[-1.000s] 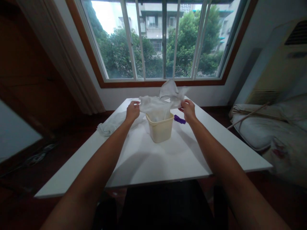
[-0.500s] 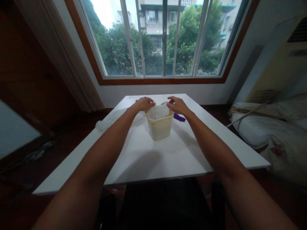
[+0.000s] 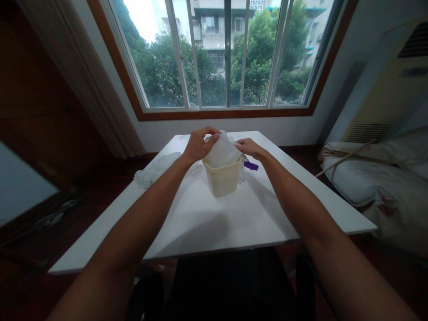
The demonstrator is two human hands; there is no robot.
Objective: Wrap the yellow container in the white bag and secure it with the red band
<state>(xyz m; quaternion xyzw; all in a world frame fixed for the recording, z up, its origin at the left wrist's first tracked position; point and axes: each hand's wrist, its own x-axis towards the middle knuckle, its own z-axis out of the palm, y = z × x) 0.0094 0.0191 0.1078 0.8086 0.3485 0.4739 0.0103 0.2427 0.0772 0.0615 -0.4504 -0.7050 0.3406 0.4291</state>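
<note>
A cream plastic bin (image 3: 223, 180) stands upright on the white table (image 3: 200, 232). A thin white plastic bag (image 3: 223, 151) rises out of its opening, bunched above the rim. My left hand (image 3: 202, 141) pinches the bag's upper edge between thumb and fingers, at the bin's left. On the right side, my right hand (image 3: 249, 147) is closed on the bag near the rim, and some of the film hangs outside the bin there. Just right of the bin lies a small purple item (image 3: 251, 166), whose kind I cannot make out.
A crumpled whitish plastic bag or cloth (image 3: 155, 169) lies on the table's left part, beyond my left forearm. Behind the table is a window (image 3: 227, 113) with a wooden frame. Wrapped bundles and a stick (image 3: 344, 158) are at the right, off the table.
The white bag, which lay down inside the bin, is now pulled up above the rim. My left hand has risen slightly, while my right hand has closed and lowered a little.
</note>
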